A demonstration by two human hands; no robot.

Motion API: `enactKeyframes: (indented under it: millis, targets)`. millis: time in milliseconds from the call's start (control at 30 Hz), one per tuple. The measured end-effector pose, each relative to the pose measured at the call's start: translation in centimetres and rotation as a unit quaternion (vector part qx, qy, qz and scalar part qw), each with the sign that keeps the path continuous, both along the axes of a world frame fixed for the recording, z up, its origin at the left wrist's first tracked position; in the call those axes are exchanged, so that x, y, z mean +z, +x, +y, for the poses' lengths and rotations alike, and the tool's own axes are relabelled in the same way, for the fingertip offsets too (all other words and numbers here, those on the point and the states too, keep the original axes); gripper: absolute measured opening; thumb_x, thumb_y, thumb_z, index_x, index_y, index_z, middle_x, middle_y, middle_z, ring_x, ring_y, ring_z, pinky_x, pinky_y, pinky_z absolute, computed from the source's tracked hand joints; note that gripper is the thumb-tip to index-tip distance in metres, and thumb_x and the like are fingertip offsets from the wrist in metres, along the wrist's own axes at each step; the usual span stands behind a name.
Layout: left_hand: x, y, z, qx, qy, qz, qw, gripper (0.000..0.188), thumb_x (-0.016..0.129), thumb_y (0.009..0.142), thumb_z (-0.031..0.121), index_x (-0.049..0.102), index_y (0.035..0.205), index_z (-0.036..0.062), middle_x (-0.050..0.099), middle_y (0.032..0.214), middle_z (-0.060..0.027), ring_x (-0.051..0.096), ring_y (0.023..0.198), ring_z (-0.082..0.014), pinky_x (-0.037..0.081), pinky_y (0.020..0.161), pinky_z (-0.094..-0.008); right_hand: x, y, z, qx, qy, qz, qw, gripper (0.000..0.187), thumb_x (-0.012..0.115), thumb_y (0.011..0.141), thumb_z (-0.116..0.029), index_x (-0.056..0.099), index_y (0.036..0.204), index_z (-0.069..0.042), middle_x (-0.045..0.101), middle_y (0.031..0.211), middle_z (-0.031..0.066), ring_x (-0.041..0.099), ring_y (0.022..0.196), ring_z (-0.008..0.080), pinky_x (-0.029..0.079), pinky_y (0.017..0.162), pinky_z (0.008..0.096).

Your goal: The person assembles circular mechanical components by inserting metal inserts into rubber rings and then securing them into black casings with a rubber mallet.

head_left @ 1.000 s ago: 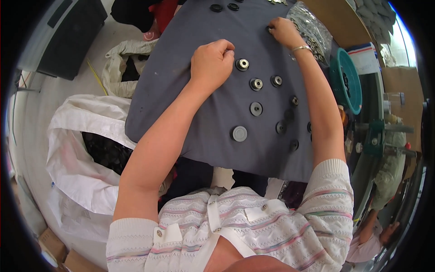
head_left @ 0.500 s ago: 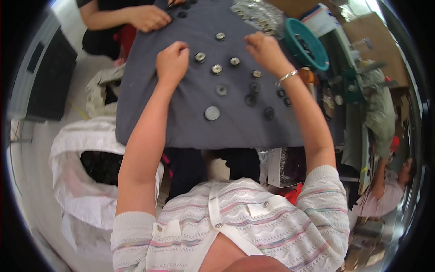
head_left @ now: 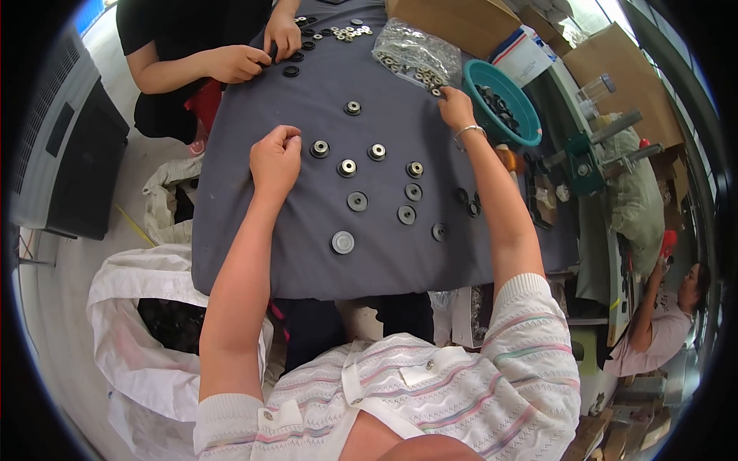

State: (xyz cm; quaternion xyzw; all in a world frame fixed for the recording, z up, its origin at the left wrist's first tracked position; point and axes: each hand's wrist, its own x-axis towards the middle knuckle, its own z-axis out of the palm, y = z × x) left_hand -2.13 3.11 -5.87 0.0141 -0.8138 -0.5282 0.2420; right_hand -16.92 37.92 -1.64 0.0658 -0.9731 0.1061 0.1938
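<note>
My left hand (head_left: 275,160) rests on the grey cloth-covered table (head_left: 254,230) with its fingers curled in; anything inside is hidden. To its right, several black discs topped with metal rings, such as this one (head_left: 347,167), stand in loose rows. Nearer to me lie plain dark discs (head_left: 357,201) and a lighter grey disc (head_left: 343,243). My right hand (head_left: 457,107) reaches to the far right, fingertips pinched at a small metal ring (head_left: 436,92). This ring is by the mouth of a clear plastic bag (head_left: 419,52) of similar rings.
A teal basin (head_left: 530,137) of black parts stands right of my right hand. A co-worker's hands (head_left: 238,64) handle black parts at the far left, near white rings (head_left: 350,34). A green metal fixture (head_left: 586,170) sits at right; a white sack (head_left: 138,338) stands at left.
My right hand has moved from beside the discs to the bag of rings. My left hand stays near the discs, still curled. The view has shifted, showing more of the far table.
</note>
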Motion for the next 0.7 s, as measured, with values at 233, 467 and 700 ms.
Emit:
enactKeyframes:
  millis: [233,467,700]
  targets:
    - [0.6,-0.5,0.1,0.010,-0.025,0.026,0.999,0.016,0.058,0.079,0.013,0.068,0.087,0.0041,0.067,0.074,-0.0124,0.066,0.070,-0.0276,0.050,0.065,-0.0356,-1.8,-6.4,0.8,-0.076,0.124,-0.040,0.989,0.025,0.051,0.082,-0.012,0.067,0.100,-0.005,0.065,0.099,0.0234,0.062,0.096,0.0401,0.048,0.086,0.0489]
    - [-0.3,-1.2,0.3,0.013,0.013,0.000,1.000,0.015,0.061,0.080,0.011,0.068,0.089,0.0023,0.064,0.067,-0.0064,0.059,0.059,-0.0121,0.046,0.058,-0.0251,-0.6,-3.5,0.5,-0.010,0.138,-0.084,0.987,0.028,0.060,0.076,-0.013,0.066,0.101,-0.001,0.065,0.102,0.0235,0.061,0.099,0.0396,0.048,0.087,0.0447]
    - [-0.1,-0.6,0.3,0.011,-0.013,-0.015,1.000,0.018,0.057,0.081,0.017,0.070,0.089,0.0080,0.068,0.073,-0.0099,0.066,0.071,-0.0252,0.051,0.068,-0.0352,3.6,13.9,-8.1,0.258,-0.155,-0.156,0.941,0.020,0.063,0.083,-0.001,0.063,0.103,0.000,0.059,0.084,0.0034,0.055,0.066,0.0093,0.047,0.059,0.0238]
